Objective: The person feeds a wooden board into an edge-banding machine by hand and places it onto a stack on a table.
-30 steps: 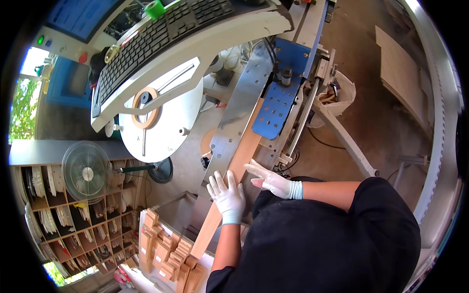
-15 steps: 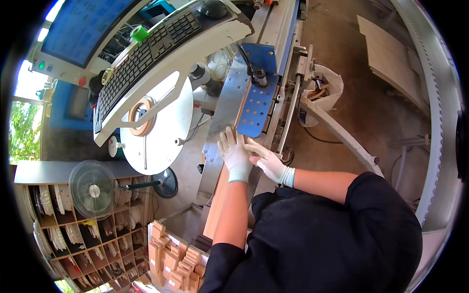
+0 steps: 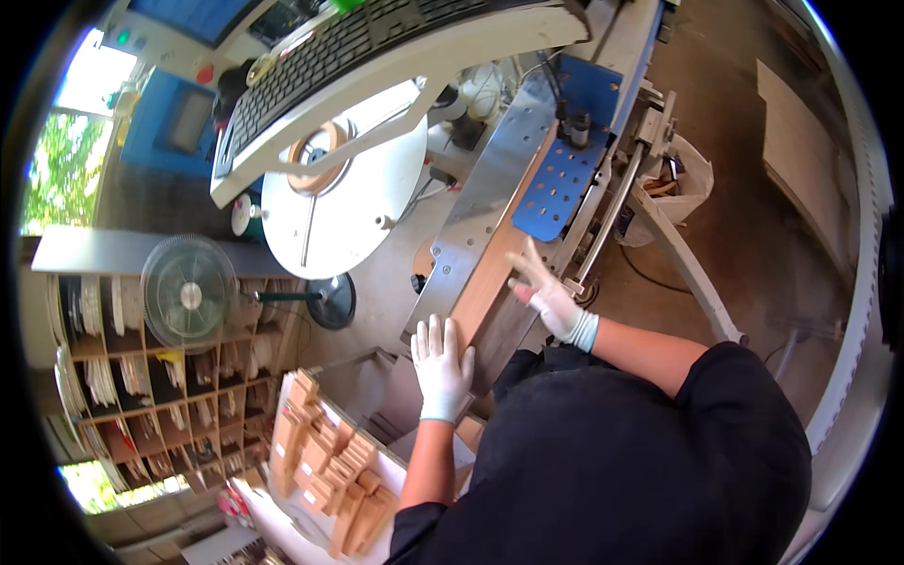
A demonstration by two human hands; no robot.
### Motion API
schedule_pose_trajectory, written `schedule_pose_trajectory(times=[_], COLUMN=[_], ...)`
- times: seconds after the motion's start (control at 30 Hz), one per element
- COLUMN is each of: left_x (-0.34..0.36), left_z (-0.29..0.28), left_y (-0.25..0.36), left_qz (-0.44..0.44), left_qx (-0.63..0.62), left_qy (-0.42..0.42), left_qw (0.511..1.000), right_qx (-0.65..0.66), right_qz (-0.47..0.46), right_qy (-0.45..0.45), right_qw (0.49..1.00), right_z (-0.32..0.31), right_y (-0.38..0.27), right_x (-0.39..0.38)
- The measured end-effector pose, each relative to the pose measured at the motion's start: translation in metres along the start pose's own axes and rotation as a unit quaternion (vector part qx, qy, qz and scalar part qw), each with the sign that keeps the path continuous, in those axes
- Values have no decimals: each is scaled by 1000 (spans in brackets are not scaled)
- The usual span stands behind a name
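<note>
A wooden board (image 3: 484, 288) lies lengthwise on the machine bed, along a steel plate (image 3: 492, 185). Its far part runs beside and partly under a blue perforated plate (image 3: 548, 196). My left hand (image 3: 441, 372), in a white glove, is flat with fingers spread at the board's near end, fingertips reaching it. Also gloved, my right hand (image 3: 556, 303) hovers at the board's right edge just short of the blue plate. Its fingers are stretched apart, slightly blurred, and hold nothing.
A keyboard shelf (image 3: 405, 71) overhangs a white disc carrying a reel (image 3: 318, 160) on the left. Below stand a fan (image 3: 191, 294), a pigeonhole rack (image 3: 155, 377) and several stacked wood pieces (image 3: 334, 461). Right of the machine hang a white scrap bag (image 3: 692, 184) and a slanted metal leg (image 3: 683, 254).
The view has shifted. My left hand has drawn back toward me along the board, and the board's near end now sits farther forward. My right hand stays near the blue plate, fingers spread wider.
</note>
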State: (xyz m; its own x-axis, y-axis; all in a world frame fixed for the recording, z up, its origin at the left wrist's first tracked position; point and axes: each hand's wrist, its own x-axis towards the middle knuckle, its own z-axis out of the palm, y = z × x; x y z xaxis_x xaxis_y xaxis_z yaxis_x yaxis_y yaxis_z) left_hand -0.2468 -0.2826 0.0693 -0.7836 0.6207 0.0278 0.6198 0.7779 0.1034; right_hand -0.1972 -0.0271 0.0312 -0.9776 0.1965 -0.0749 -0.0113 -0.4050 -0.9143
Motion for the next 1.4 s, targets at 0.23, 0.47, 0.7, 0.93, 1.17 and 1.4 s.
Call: schedule_pose_trajectory(times=[0.23,0.47,0.7,0.93,1.17,1.4], left_x=[20,20,17,19,15,-30], left_z=[8,15,16,16,9,24], left_y=[-12,-14,-19,-19,-24,-28], left_qz=[-22,-40,-17,3,-2,-11], left_qx=[-42,-99,-86,-79,-93,-145], left_qy=[38,75,102,116,122,134], left_qw=[998,992,991,990,988,980], right_qx=[68,-92,89,8,73,-576], right_qz=[33,30,51,2,5,-302], right_qy=[2,-11,-9,23,-29,-184], right_qw=[997,995,995,1000,997,737], right_z=[9,4,25,11,38,75], right_y=[-11,-7,-19,-10,33,37], right_x=[-13,-11,-18,1,-1,-34])
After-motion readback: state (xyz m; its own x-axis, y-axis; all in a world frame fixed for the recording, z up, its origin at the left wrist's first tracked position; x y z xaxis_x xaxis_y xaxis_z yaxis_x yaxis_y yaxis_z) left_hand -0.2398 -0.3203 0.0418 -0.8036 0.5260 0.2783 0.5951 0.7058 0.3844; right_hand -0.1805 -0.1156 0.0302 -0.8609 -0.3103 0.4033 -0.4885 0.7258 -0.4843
